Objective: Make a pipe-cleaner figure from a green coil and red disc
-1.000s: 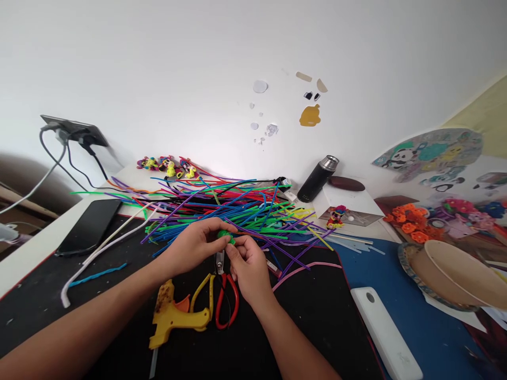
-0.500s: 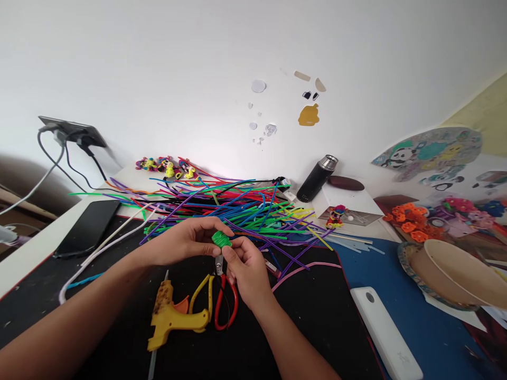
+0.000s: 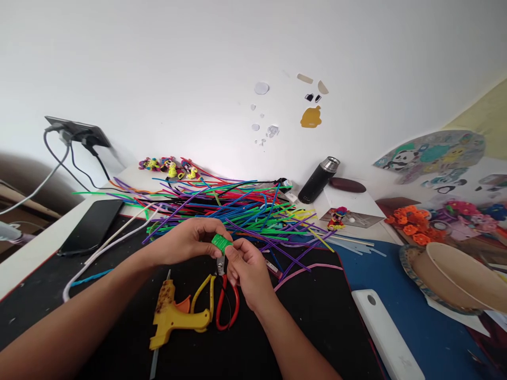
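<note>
A small green fuzzy piece (image 3: 222,243) is held between my two hands, just in front of the pile of coloured pipe cleaners (image 3: 237,211). My left hand (image 3: 190,243) pinches it from the left with thumb and fingers. From the right, my right hand (image 3: 249,269) grips its lower edge between thumb and forefinger. Below my hands, red-handled scissors (image 3: 227,311) lie on the black mat (image 3: 317,316), their upper part partly behind my fingers. Beside them are yellow-handled pliers (image 3: 203,295) and a yellow glue gun (image 3: 174,316).
At the left lies a black phone (image 3: 91,227), below a socket strip with cables (image 3: 77,132). A black flask (image 3: 319,179) leans near the wall. A small figure (image 3: 337,218), a white power bank (image 3: 388,332) and a bowl (image 3: 463,274) are on the right.
The green piece has turned slightly and shows more of its ridged face between my fingers. The whole view has shifted slightly; both hands keep their grip.
</note>
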